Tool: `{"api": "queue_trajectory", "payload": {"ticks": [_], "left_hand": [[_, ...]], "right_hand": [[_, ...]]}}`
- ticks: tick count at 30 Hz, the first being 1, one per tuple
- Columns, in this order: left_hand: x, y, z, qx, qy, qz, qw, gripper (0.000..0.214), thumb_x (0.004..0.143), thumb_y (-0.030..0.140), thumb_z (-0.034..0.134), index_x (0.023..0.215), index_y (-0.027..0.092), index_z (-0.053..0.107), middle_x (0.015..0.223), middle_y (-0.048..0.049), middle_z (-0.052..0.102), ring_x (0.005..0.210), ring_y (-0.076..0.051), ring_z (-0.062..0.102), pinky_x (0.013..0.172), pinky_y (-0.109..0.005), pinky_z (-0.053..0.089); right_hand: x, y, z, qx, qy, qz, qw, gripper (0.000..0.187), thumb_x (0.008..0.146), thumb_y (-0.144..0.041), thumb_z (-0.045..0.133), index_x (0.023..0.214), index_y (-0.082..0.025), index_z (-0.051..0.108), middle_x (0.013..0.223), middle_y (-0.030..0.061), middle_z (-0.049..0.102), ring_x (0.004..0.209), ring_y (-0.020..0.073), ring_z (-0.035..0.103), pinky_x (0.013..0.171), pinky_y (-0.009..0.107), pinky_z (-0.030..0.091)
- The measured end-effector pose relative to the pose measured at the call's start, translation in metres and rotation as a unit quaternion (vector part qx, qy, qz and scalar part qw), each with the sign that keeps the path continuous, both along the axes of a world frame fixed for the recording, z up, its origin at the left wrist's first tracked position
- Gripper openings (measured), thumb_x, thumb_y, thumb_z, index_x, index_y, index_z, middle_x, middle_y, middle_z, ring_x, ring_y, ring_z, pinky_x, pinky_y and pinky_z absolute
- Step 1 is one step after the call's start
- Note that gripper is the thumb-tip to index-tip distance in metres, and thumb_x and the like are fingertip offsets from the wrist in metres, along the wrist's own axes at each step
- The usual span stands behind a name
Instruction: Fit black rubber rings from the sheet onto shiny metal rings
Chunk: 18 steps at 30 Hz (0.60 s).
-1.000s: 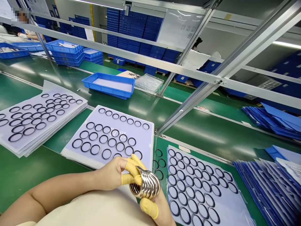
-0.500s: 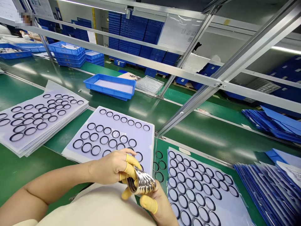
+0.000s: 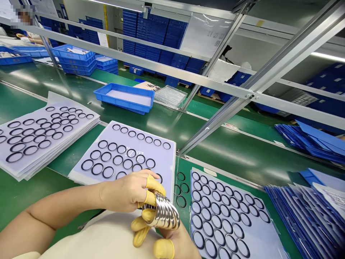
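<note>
Pinching a fanned stack of silver metal rings (image 3: 163, 212) between both hands, just over the near corner of the middle lavender sheet (image 3: 164, 169). Rings are thin, mirror-bright and overlap in a tilted, curved row; the count is hard to read. Stack hangs above beige clothing (image 3: 94, 233), clear of the green conveyor belt (image 3: 229, 154).

Left hand (image 3: 126, 192) comes in from the left, with fingers in yellow finger cots (image 3: 153, 185) pressed onto the stack's upper side. Right hand (image 3: 179, 239) sits under the far end, touching the stack, with a cot-covered thumb (image 3: 164, 249) low down. Two more cots (image 3: 138, 230) curl below the stack; cannot tell which hand they belong to. Grip is closed, rings squeezed between the hands.

Middle sheet carries rows of black rings (image 3: 118, 160), and the left hand overlaps its near edge. Same black rings sit on a sheet stack (image 3: 88, 124) off left and on a sheet (image 3: 258, 230) just right of the hands. Loose black rings (image 3: 184, 187) lie on the belt between the middle and right sheets, near the stack.
</note>
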<state>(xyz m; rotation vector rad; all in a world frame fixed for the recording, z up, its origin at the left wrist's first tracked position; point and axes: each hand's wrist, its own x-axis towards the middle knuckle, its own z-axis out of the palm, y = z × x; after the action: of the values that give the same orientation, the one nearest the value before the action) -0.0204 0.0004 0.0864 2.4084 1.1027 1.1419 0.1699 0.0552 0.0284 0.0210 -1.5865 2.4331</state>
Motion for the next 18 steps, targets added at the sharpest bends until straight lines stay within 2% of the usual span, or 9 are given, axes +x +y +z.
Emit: {"api": "queue_trajectory", "payload": {"ticks": [3,5,7,9,12,15,18], "left_hand": [[-0.003,0.002,0.002,-0.042,0.043,0.010,0.998,0.020,0.085,0.007,0.047,0.081,0.016,0.065,0.091,-0.0090,0.069,0.083,-0.016,0.063,0.099,-0.036,0.041],[-0.009,0.002,0.005,-0.118,0.096,0.022,0.988,0.018,0.087,0.011,0.049,0.076,0.018,0.061,0.078,-0.0041,0.067,0.071,-0.014,0.060,0.086,-0.031,0.046],[-0.016,0.003,0.008,-0.214,0.125,0.003,0.969,0.018,0.085,0.011,0.051,0.070,0.019,0.056,0.061,0.0018,0.059,0.057,-0.012,0.053,0.067,-0.023,0.045],[-0.022,0.005,0.011,-0.309,0.106,-0.042,0.944,0.018,0.080,0.006,0.050,0.068,0.019,0.053,0.054,0.0053,0.052,0.049,-0.009,0.047,0.053,-0.018,0.040],[-0.027,0.009,0.011,-0.411,0.030,-0.086,0.907,0.021,0.072,-0.001,0.045,0.070,0.020,0.051,0.051,0.0073,0.046,0.044,-0.006,0.045,0.044,-0.015,0.034],[-0.029,0.014,0.008,-0.432,-0.026,-0.083,0.897,0.021,0.070,-0.001,0.044,0.068,0.019,0.049,0.052,0.0075,0.044,0.044,-0.005,0.043,0.042,-0.014,0.030],[-0.031,0.017,0.004,-0.455,-0.060,-0.110,0.882,0.023,0.067,-0.002,0.046,0.073,0.018,0.054,0.052,0.0075,0.045,0.045,-0.005,0.044,0.042,-0.013,0.033]], "right_hand": [[0.000,0.003,0.003,0.025,-0.033,-0.038,0.998,0.036,0.076,-0.048,0.071,0.107,-0.030,0.070,0.096,0.0059,0.074,0.087,0.0245,0.069,0.081,0.041,0.052],[0.000,0.006,0.006,0.073,-0.051,-0.070,0.994,0.040,0.074,-0.052,0.070,0.105,-0.027,0.071,0.095,0.0072,0.073,0.088,0.0256,0.068,0.083,0.042,0.052],[0.002,0.006,0.009,0.107,-0.084,-0.087,0.987,0.050,0.069,-0.058,0.071,0.106,-0.024,0.071,0.100,0.0092,0.071,0.090,0.0274,0.066,0.085,0.043,0.051],[0.005,0.005,0.010,0.098,-0.135,-0.098,0.981,0.062,0.064,-0.062,0.073,0.112,-0.023,0.067,0.108,0.0109,0.068,0.096,0.0296,0.064,0.084,0.043,0.052],[0.008,0.003,0.008,0.104,-0.178,-0.117,0.972,0.078,0.060,-0.067,0.072,0.123,-0.022,0.060,0.117,0.0125,0.065,0.107,0.0332,0.060,0.086,0.043,0.051],[0.005,0.007,0.008,0.212,-0.167,-0.131,0.954,0.082,0.061,-0.070,0.069,0.125,-0.021,0.059,0.122,0.0135,0.062,0.115,0.0357,0.054,0.094,0.045,0.046],[-0.002,0.015,0.009,0.324,-0.141,-0.136,0.926,0.074,0.066,-0.069,0.065,0.123,-0.022,0.061,0.117,0.0118,0.064,0.111,0.0344,0.055,0.096,0.046,0.044]]}}
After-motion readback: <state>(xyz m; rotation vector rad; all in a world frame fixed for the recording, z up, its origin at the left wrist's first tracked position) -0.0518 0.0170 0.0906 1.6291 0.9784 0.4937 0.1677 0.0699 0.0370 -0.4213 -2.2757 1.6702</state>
